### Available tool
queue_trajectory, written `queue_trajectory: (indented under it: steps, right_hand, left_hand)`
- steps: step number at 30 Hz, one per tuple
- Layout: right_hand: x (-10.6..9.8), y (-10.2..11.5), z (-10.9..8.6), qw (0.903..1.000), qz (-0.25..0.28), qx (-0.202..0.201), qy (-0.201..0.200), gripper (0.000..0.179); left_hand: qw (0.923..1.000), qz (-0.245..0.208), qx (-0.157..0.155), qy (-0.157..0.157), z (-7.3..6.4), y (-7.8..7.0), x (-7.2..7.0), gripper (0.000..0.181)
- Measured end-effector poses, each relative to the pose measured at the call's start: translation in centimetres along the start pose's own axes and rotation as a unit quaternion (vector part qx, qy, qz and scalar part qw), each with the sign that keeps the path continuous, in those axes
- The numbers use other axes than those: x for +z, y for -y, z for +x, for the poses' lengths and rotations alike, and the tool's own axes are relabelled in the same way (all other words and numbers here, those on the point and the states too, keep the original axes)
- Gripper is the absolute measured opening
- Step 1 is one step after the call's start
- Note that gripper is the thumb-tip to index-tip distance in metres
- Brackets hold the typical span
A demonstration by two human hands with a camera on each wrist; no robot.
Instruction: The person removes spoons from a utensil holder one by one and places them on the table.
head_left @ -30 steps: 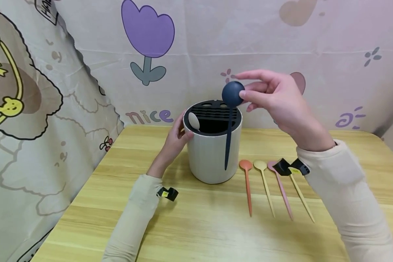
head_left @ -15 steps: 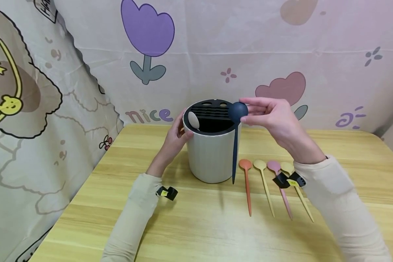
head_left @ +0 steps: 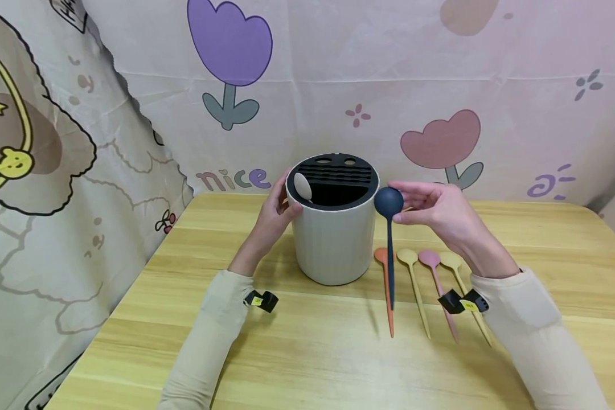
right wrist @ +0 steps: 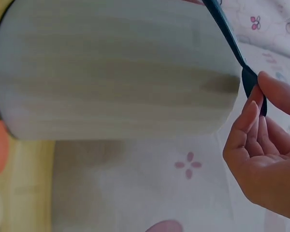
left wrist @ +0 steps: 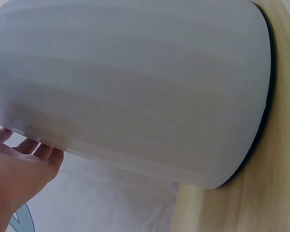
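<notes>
A navy blue spoon hangs handle-down, its round bowl pinched between the thumb and fingers of my right hand. It is held just right of a white round utensil holder with a black slotted top. My left hand grips the holder's left side near the rim, thumb in front and fingers behind. From the holder's large opening a white spoon head sticks up at the left; its handle is hidden inside. In the right wrist view, the navy handle slants past the holder's wall.
On the wooden table, right of the holder, lie an orange spoon, a pale yellow spoon, a pink spoon and another pale yellow spoon. The navy handle overlaps the orange one. A patterned cloth hangs behind.
My right hand has brought the navy spoon down and to the right, from above the holder to beside it. The left hand and holder stay in place.
</notes>
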State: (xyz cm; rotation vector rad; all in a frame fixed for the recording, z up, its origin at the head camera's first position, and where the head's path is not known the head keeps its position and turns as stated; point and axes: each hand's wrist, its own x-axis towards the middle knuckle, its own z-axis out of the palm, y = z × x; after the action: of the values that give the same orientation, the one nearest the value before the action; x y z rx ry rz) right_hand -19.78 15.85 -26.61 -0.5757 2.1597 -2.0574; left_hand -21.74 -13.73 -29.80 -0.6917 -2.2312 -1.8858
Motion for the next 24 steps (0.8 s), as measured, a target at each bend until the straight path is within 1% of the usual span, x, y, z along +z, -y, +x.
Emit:
queue_trajectory:
  steps: [4, 6, 10, 12, 13, 19, 24]
  right_hand:
    - [-1.1, -1.2, -0.7, 0.9996, -0.022, 0.015, 0.013, 0.051]
    - [-1.7, -1.9, -0.9, 0.9994, -0.020, 0.016, 0.021, 0.051]
    - [-3.0, -3.1, -1.0, 0.9987, -0.018, 0.021, 0.043, 0.050]
    - [-3.8, -3.6, -0.9, 0.9981, -0.016, 0.028, 0.052, 0.049]
    - [-4.2, -3.8, -0.9, 0.9978, -0.018, 0.032, 0.055, 0.049]
    - [-6.4, -5.1, -1.2, 0.9952, -0.031, 0.058, 0.072, 0.048]
    - [-8.5, -6.2, -1.8, 0.9934, -0.040, 0.074, 0.078, 0.047]
  left_hand:
    - [1.0000, 0.001, 0.000, 0.003, 0.0, -0.1, 0.0, 0.113]
    - [1.0000, -0.001, -0.001, 0.003, 0.0, -0.1, 0.0, 0.114]
    - [1.0000, -0.001, 0.004, -0.001, 0.5, 1.8, -0.4, 0.107]
    - [1.0000, -0.002, 0.006, -0.001, 0.7, 2.4, -0.5, 0.105]
    - [1.0000, -0.005, 0.008, 0.000, 0.7, 2.4, -0.5, 0.105]
    - [1.0000, -0.008, 0.003, 0.003, 0.1, 0.0, -0.1, 0.113]
    - [1.0000, -0.002, -0.007, 0.001, 0.0, -0.1, 0.1, 0.114]
